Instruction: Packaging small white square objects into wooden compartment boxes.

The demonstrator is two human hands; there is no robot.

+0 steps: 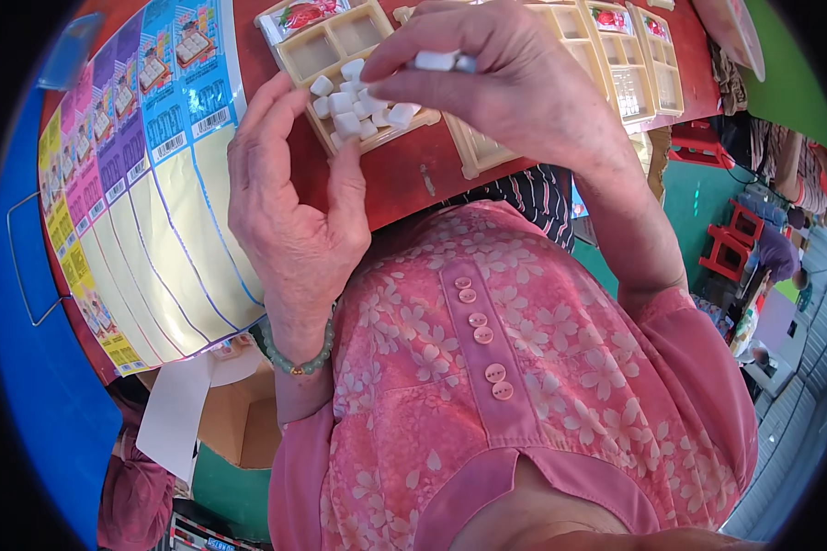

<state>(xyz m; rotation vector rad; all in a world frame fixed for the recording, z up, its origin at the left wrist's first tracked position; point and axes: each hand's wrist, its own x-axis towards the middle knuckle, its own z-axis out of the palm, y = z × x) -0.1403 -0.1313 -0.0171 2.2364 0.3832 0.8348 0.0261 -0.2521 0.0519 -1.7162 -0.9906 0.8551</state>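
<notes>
A cream plastic tray (364,32) with compartments lies on the red tabletop, and small white blocks (346,125) are heaped in its near part. My left hand (294,207) is curved round the tray's near left corner, fingers apart along the side and thumb close to the blocks; whether it presses on the tray I cannot tell. Over the tray's right side, my right hand (515,87) is closed with thumb and forefinger brought together. White blocks (435,61) show between its curled fingers; the fingertips' exact hold is partly hidden.
More cream trays (629,83) stand in a row on the right, some with red picture inserts. Printed colourful card sheets (179,174) cover the table's left side. An open cardboard box (239,418) is below the table edge. Red stools (730,241) stand farther right.
</notes>
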